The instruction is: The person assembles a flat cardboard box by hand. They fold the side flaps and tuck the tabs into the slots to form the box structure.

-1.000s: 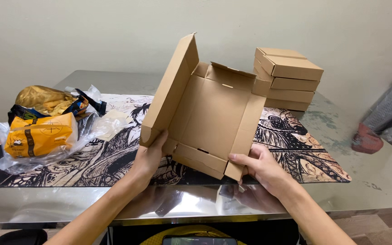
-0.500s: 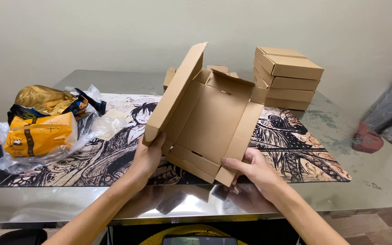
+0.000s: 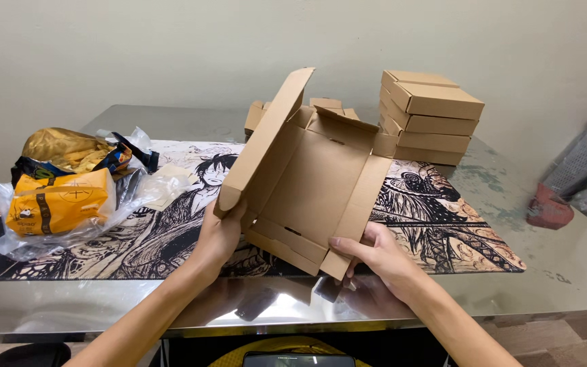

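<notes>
Cardboard box (image 3: 307, 183), half folded, gripped from both sides and tilted up off the printed desk mat (image 3: 443, 224). Left hand (image 3: 220, 234) closed on the near-left corner, thumb up against the long left flap, which rises steeply away from that grip toward the wall. Right hand (image 3: 375, 253) pinching the near-right corner, thumb on the inside of the right side panel, fingers curled beneath; narrow hold, box edge between thumb and fingers. Between the two grips, low front wall of the box with a slot cut in it, just above the shiny metal table (image 3: 565, 272) edge. Beyond the grips, back flaps standing up, partly hiding some low cardboard pieces behind.

Further out from the right hand, up and to the right, stack of closed cardboard boxes (image 3: 429, 115), well apart from the held one. Out from the left hand, far to the left, clear plastic bag (image 3: 69, 211) holding yellow pouches with dark straps, lying on the mat. At far right, past the table, red and grey bundles, too blurred to identify.
</notes>
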